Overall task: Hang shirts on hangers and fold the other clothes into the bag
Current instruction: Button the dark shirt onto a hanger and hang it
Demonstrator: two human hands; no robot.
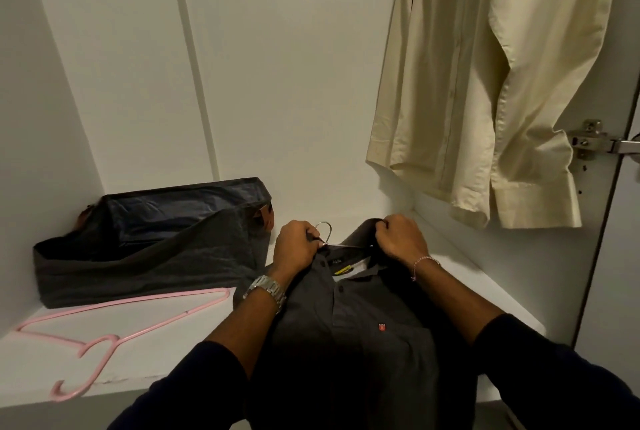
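At the far left, a pink hanger (114,336) is seen lying flat on the white shelf (156,353), with its hook turned toward the front edge. Just behind it a dark fabric bag (138,256) is placed against the back wall, its mouth open; the near wall of the bag is touching the upper bar of the pink hanger or is just beside it, which one cannot be told.

In the middle, a dark grey shirt (346,325) is laid on the shelf with the collar away from the person and the buttoned front facing up. The left hand (294,249), with a metal watch (266,289) on its wrist, is closed at the left side of the collar. Its fingers are curled around the neck of a metal hanger (325,232), just under the silver hook, which stands out above the knuckles. A thin wire arm of this hanger is seen running to the right, inside the collar opening.

The right hand (401,239) is closed on the back edge of the collar, and the cloth is pinched between the thumb and the bent fingers. A thin bracelet (424,261) is worn on this wrist.

At the upper right, a cream shirt (485,83) is hanging inside the wardrobe, well apart from both hands. A metal hinge (595,145) is fixed on the door at the right edge.
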